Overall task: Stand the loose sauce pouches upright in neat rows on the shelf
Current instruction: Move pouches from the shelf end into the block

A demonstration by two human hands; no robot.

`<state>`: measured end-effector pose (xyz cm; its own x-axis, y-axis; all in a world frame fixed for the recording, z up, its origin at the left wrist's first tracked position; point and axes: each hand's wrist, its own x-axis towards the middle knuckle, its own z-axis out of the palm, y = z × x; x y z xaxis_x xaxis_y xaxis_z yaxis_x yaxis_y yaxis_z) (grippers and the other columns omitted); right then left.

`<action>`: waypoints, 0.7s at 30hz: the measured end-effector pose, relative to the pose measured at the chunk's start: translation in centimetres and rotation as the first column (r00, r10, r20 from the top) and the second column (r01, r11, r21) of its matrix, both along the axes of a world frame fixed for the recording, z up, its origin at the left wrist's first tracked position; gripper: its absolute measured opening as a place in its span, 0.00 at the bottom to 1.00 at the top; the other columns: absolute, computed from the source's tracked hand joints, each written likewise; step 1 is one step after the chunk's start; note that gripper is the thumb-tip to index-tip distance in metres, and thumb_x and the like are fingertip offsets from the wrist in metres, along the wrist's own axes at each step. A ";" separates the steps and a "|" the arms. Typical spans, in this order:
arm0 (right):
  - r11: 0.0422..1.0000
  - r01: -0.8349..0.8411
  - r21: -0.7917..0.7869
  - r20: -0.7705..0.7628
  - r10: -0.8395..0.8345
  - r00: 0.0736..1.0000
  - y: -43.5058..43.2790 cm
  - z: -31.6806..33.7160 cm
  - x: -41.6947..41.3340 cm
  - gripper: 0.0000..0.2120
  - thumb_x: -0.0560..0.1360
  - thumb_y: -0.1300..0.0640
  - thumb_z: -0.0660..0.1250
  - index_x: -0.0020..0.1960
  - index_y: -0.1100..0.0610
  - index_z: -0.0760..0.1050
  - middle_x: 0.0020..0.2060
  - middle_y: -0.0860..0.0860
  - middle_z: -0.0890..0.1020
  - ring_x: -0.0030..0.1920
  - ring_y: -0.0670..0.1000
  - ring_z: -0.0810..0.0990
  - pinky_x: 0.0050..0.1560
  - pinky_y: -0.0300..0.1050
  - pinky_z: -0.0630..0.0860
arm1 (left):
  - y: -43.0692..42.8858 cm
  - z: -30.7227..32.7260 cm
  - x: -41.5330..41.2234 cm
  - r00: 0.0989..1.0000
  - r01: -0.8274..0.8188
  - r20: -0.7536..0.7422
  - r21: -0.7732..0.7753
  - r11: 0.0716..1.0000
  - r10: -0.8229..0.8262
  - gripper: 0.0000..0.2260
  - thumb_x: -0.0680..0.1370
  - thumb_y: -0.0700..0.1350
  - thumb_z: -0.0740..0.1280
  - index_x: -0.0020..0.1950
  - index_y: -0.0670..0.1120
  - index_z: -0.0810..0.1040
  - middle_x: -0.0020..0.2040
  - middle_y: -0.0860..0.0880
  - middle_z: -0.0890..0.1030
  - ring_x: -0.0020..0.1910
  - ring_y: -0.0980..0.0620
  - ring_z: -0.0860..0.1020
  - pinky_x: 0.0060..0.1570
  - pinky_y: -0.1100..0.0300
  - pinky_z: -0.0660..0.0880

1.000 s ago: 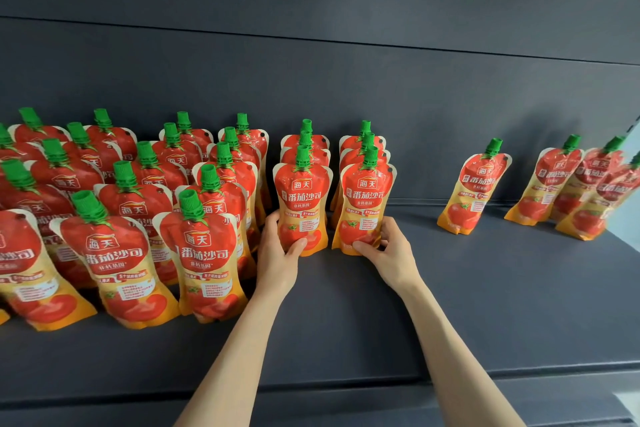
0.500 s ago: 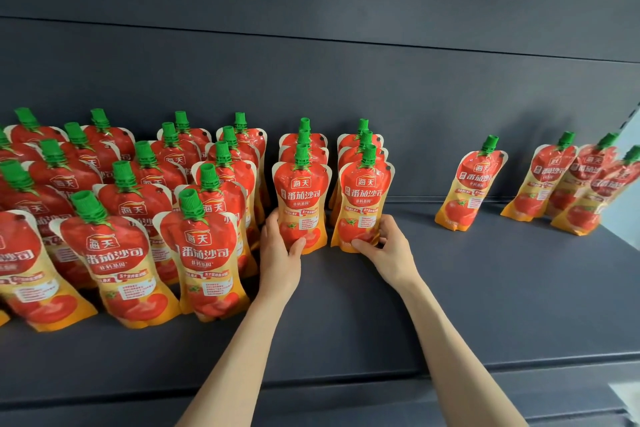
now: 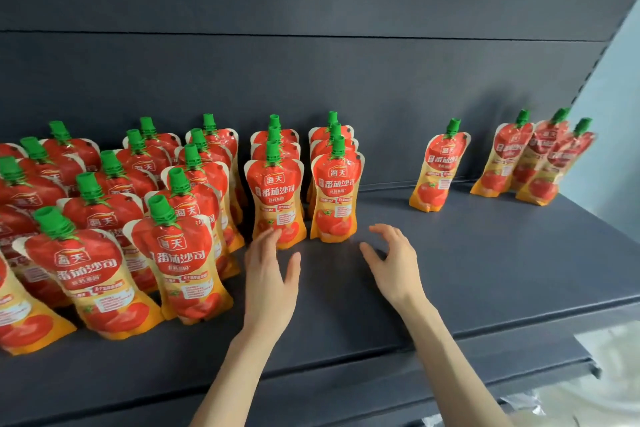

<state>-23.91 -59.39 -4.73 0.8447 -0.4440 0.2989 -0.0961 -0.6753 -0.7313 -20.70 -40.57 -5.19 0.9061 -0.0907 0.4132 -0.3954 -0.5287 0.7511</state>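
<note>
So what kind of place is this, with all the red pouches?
Probably a shop, or a mock-up of one. A long dark shelf with a flat back panel holds many identical sauce pouches in rows facing front, like goods on sale.

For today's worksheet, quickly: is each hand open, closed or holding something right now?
Left hand: open, fingers straight, beside a front pouch, holding nothing.
Right hand: open, fingers loosely curled, holding nothing.
</note>
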 end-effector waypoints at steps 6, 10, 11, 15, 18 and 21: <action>0.992 0.033 -0.125 0.049 -0.027 0.998 -4.0 2.0 -6.3 0.10 0.77 0.57 0.64 0.56 0.57 0.77 0.57 0.49 0.80 0.59 0.51 0.75 0.55 0.36 0.66 | -3.6 2.7 -3.7 0.974 0.192 0.084 0.171 0.966 -0.208 0.10 0.76 0.44 0.67 0.57 0.47 0.77 0.51 0.52 0.81 0.51 0.53 0.79 0.48 0.64 0.70; 0.986 0.058 -0.157 0.074 -0.047 0.996 -9.0 2.4 -12.1 0.08 0.76 0.59 0.65 0.54 0.57 0.78 0.52 0.48 0.81 0.55 0.51 0.76 0.52 0.34 0.67 | -9.3 3.3 -7.5 0.949 0.263 0.122 0.209 0.942 -0.292 0.09 0.76 0.44 0.67 0.55 0.47 0.78 0.48 0.53 0.82 0.47 0.52 0.79 0.44 0.57 0.75; 0.985 0.057 -0.160 0.065 -0.047 0.997 -10.5 2.2 -13.8 0.07 0.76 0.60 0.65 0.54 0.57 0.78 0.52 0.48 0.81 0.54 0.51 0.76 0.51 0.34 0.67 | -11.0 3.1 -8.9 0.946 0.271 0.125 0.202 0.941 -0.299 0.08 0.76 0.45 0.67 0.55 0.48 0.78 0.47 0.54 0.82 0.46 0.52 0.79 0.44 0.57 0.75; 0.983 0.076 -0.165 0.007 -0.076 0.997 -17.1 0.6 -20.3 0.08 0.74 0.56 0.63 0.50 0.55 0.78 0.48 0.46 0.81 0.51 0.51 0.77 0.49 0.37 0.70 | -18.4 0.8 -14.8 0.945 0.310 0.068 0.121 0.943 -0.319 0.06 0.76 0.46 0.66 0.52 0.49 0.78 0.45 0.56 0.80 0.46 0.55 0.79 0.45 0.56 0.76; 0.985 0.098 -0.141 0.001 -0.099 0.995 -21.2 0.0 -23.7 0.07 0.74 0.55 0.64 0.50 0.53 0.79 0.48 0.46 0.82 0.49 0.52 0.78 0.49 0.37 0.70 | -23.1 -0.3 -18.4 0.930 0.363 0.024 0.115 0.925 -0.368 0.07 0.77 0.47 0.66 0.53 0.48 0.78 0.46 0.57 0.79 0.46 0.58 0.78 0.47 0.58 0.76; 0.987 0.117 -0.112 -0.004 -0.118 0.993 -24.9 0.5 -24.7 0.08 0.75 0.58 0.66 0.53 0.55 0.79 0.50 0.48 0.82 0.49 0.54 0.79 0.50 0.45 0.74 | -27.0 0.5 -19.5 0.926 0.374 0.005 0.111 0.921 -0.377 0.07 0.76 0.46 0.66 0.53 0.48 0.78 0.46 0.57 0.79 0.47 0.59 0.77 0.48 0.60 0.75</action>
